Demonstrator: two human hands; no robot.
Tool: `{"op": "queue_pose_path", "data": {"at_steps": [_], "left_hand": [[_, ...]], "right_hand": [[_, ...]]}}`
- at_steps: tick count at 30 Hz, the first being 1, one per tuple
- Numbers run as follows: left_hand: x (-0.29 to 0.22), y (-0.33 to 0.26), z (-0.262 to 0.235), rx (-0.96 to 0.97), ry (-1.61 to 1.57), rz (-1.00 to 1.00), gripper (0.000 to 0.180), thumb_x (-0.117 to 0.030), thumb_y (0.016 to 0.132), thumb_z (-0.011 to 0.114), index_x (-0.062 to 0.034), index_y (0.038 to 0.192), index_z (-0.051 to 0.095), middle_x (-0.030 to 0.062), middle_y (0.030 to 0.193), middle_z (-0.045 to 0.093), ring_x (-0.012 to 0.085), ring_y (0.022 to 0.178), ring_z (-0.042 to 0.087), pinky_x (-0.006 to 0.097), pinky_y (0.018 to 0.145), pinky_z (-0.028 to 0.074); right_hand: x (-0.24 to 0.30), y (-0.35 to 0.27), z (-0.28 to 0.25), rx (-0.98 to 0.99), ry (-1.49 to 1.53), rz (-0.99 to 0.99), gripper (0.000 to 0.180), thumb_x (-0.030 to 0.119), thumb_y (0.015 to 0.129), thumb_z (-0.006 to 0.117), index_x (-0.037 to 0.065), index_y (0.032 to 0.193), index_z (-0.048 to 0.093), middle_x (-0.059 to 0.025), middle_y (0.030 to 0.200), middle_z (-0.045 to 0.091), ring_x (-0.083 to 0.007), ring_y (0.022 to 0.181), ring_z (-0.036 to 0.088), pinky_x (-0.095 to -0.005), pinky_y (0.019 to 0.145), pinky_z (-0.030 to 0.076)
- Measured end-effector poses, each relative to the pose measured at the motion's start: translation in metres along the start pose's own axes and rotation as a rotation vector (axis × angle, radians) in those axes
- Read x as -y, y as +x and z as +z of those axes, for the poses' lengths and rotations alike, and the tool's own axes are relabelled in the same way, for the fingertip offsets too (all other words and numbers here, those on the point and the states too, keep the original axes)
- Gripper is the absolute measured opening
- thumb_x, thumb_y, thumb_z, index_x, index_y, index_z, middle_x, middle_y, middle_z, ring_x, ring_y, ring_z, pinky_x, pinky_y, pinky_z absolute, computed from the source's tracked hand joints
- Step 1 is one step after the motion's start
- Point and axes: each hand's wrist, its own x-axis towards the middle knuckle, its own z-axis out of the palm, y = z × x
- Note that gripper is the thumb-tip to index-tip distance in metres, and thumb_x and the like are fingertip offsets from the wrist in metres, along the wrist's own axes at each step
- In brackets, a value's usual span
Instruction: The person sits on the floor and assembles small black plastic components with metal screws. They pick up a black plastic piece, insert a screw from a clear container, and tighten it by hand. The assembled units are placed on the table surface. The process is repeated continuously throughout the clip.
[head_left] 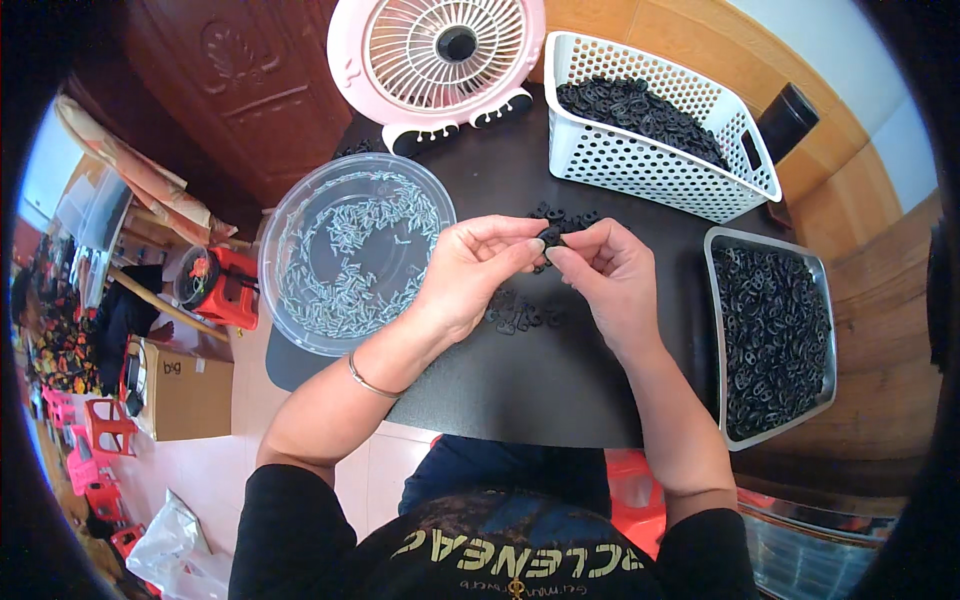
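Nearest me on the dark table (540,390), a loose scatter of small black pieces (515,315) lies just on my side of my fingers. Above the tabletop, my left hand (465,275) and right hand (615,280) meet, thumb and forefinger of each drawn into a narrow pinch on one small black part (549,236); whether it is a single piece or two fitted together, I cannot tell. I judge this to be close fingertip work on that part, and the next move to call for a light, steady hold with both pinches squarely opposed. My fingertips cover most of it, so I cannot say which way it points; the bit that shows seems to run roughly away from me, but its long axis is uncertain. Just beyond it sit more black pieces (565,217). To my left stands a clear basin (272,275) of silvery, screw-like bits (350,295), to my right a metal tray (718,340) full of black pieces. Farther off are a white perforated basket (640,175), also loaded with black pieces, and a pink fan (457,44)
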Motion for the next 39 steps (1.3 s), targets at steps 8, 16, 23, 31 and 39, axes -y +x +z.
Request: {"op": "queue_pose_path", "data": {"at_steps": [8,16,23,31,39], "left_hand": [[0.001,0.001,-0.003,0.041,0.009,-0.02,0.019,-0.002,0.079,0.059,0.0015,0.098,0.06,0.0072,0.082,0.062,0.0093,0.073,0.058,0.021,0.067,0.047],[-0.004,0.002,-0.009,0.119,-0.238,-0.191,0.018,-0.002,0.08,0.058,0.0004,0.098,0.056,0.0071,0.087,0.061,0.0119,0.075,0.059,0.022,0.069,0.049],[-0.012,0.001,-0.012,0.195,-0.251,-0.337,0.035,-0.001,0.078,0.059,-0.0029,0.11,0.043,0.0068,0.084,0.059,0.0122,0.073,0.058,0.022,0.069,0.05],[-0.017,0.0,-0.012,0.218,-0.263,-0.391,0.035,-0.001,0.08,0.058,-0.002,0.11,0.042,0.0056,0.083,0.057,0.0105,0.072,0.058,0.02,0.065,0.05],[-0.014,-0.002,-0.01,0.21,-0.272,-0.376,0.036,-0.002,0.08,0.058,-0.0025,0.112,0.042,0.0063,0.086,0.057,0.0101,0.074,0.057,0.018,0.064,0.05]], "right_hand": [[-0.003,0.0,-0.001,-0.001,0.019,-0.002,0.012,0.004,0.075,0.065,0.003,0.082,0.056,-0.003,0.073,0.061,-0.0046,0.063,0.055,-0.0172,0.057,0.044],[0.002,0.001,-0.001,0.079,-0.086,-0.1,0.031,0.005,0.072,0.067,0.005,0.102,0.058,-0.0003,0.074,0.057,-0.0053,0.063,0.051,-0.0182,0.058,0.042],[0.006,0.003,-0.008,0.22,-0.428,-0.275,0.031,0.011,0.067,0.07,0.01,0.097,0.064,0.0,0.066,0.052,-0.0075,0.056,0.046,-0.0214,0.055,0.04],[0.005,-0.003,-0.003,0.167,-0.406,-0.228,0.027,0.013,0.066,0.071,0.007,0.092,0.064,-0.0019,0.068,0.056,-0.008,0.058,0.052,-0.0216,0.053,0.042],[0.005,-0.003,-0.001,0.145,-0.421,-0.274,0.025,0.01,0.066,0.071,0.006,0.09,0.064,-0.0017,0.068,0.056,-0.0074,0.058,0.052,-0.021,0.053,0.042]]}}
